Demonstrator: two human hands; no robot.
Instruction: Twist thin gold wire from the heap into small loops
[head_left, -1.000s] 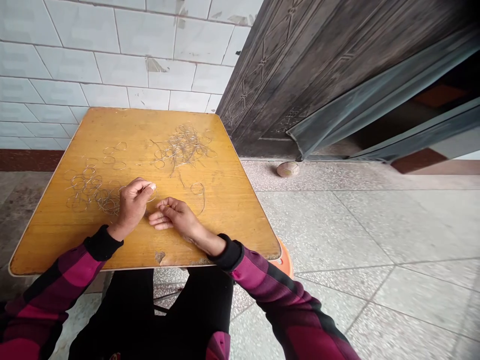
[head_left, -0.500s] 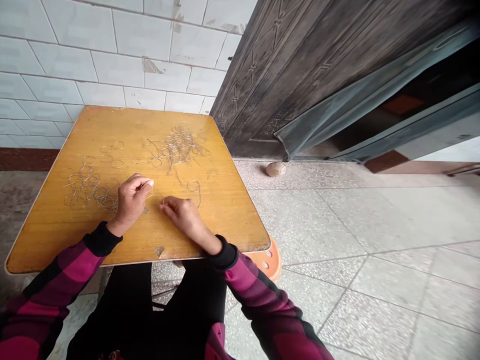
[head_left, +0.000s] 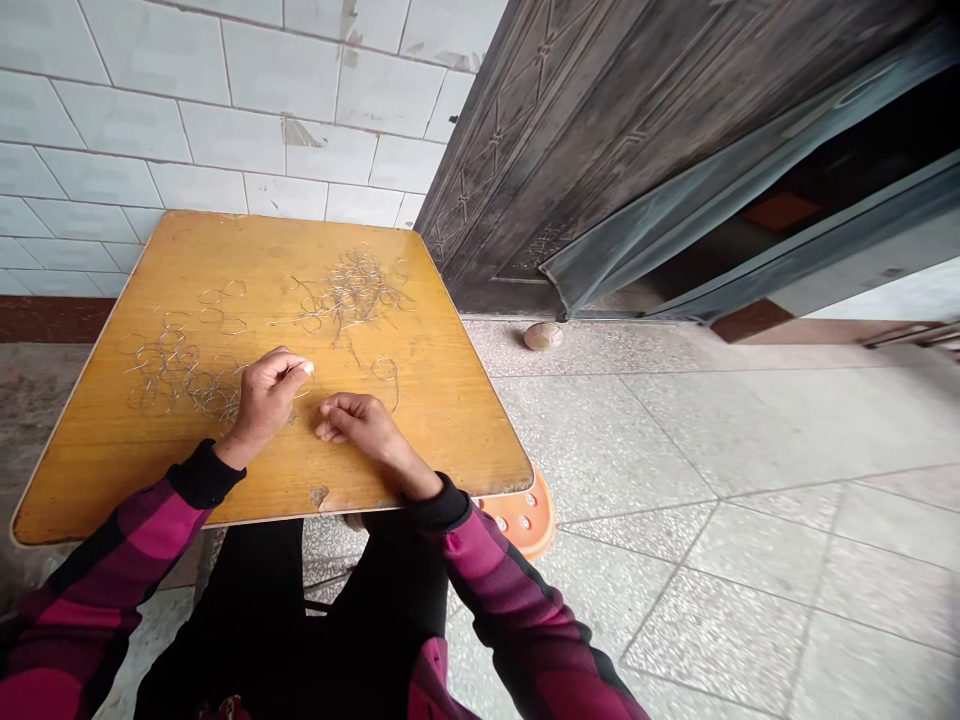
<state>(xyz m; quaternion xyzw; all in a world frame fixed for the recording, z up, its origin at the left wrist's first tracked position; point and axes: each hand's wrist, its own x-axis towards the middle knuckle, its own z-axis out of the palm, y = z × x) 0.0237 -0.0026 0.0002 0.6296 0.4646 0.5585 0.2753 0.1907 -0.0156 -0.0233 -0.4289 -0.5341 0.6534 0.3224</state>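
The left hand [head_left: 262, 400] pinches a thin wire ring [head_left: 307, 381] over the table [head_left: 450, 430], the right hand [head_left: 361, 420] lies curled shut beside it, many rings [head_left: 169, 375] look done, and a tangled pile [head_left: 352, 290] farther back seems left to do.

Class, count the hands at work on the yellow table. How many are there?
2. The left hand pinches a wire ring beside the left heap of rings; the right hand rests curled just right of it. None seems hidden.
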